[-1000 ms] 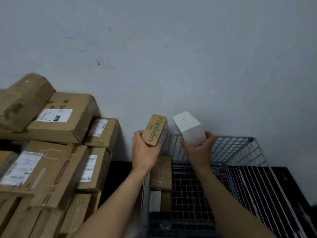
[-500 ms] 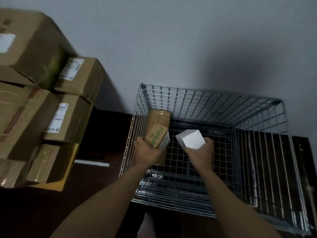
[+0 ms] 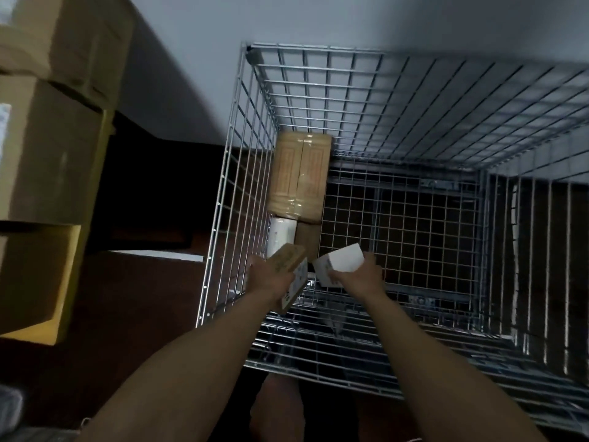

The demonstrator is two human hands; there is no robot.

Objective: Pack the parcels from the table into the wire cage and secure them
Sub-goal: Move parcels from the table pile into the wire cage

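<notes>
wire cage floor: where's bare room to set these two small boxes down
Free: the mesh floor between the taped brown parcel and the right wall. Crowded along the left wall, where it and two smaller parcels lie.

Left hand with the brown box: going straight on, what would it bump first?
Probably the white parcel lying in the wire cage just beyond the left hand and its brown box, though depth is unclear.

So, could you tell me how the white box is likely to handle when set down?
Probably light: the right hand alone holds the white box. Its flat faces and sharp corners suggest it is stiff and should sit on the wire cage floor without rolling.
</notes>
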